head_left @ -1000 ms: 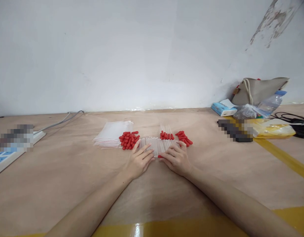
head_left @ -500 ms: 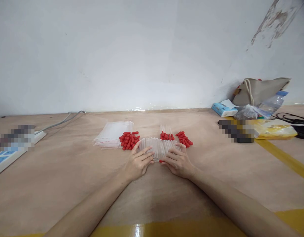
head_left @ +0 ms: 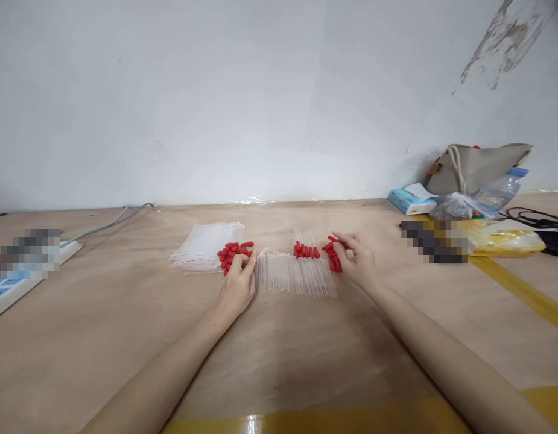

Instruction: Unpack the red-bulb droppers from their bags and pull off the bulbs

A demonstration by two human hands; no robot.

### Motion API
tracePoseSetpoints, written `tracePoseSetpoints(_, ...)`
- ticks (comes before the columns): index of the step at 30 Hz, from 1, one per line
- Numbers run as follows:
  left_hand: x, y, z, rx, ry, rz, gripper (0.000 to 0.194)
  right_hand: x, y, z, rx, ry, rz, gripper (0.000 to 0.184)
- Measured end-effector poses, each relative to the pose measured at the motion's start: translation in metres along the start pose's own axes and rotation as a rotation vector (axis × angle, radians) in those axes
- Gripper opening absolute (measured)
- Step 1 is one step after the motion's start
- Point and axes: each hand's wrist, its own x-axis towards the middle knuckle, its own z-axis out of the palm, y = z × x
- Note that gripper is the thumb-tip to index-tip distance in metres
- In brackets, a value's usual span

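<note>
A row of thin clear dropper tubes (head_left: pixel 297 277) lies side by side in the middle of the table. At its left end is my left hand (head_left: pixel 239 282), fingers closed in a pinch on what looks like one thin clear tube, mostly hidden by the fingers. It rests beside a pile of red rubber bulbs (head_left: pixel 228 252). My right hand (head_left: pixel 359 260) reaches over a smaller group of red bulbs (head_left: pixel 333 260), its thumb and forefinger pinching a bulb. Behind the row lie several droppers with red bulbs fitted (head_left: pixel 306 249), their clear tubes pointing away.
Clear plastic bags (head_left: pixel 204 244) are stacked left of the bulbs. A white power strip (head_left: pixel 34 274) sits at far left. On the right are a blue tissue pack (head_left: pixel 409 199), a grey bag (head_left: pixel 482 169), a yellow packet (head_left: pixel 505 238) and black cables (head_left: pixel 554 232).
My hands have parted from the front of the tube row, where a red bulb showed at my right fingers. The left moved to the row's left end, the right to the right-hand bulbs.
</note>
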Motion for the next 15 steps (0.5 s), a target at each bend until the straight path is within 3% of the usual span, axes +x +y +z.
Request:
tracePoseSetpoints(4, 0.003, -0.003, 0.004, -0.046, 0.047, 0.034, 0.028, 0.024, 0.022, -0.003, -0.008, 0.08, 0.17, 0.027)
tracePoseSetpoints(7, 0.004, -0.003, 0.004, -0.08, 0.035, 0.064, 0.022, 0.033, 0.036, -0.005, 0.0, 0.05, 0.275, 0.026)
tracePoseSetpoints(15, 0.002, 0.009, 0.006, -0.135, -0.032, 0.065, 0.016, 0.028, 0.06, -0.009, 0.058, -0.068, 0.317, 0.037)
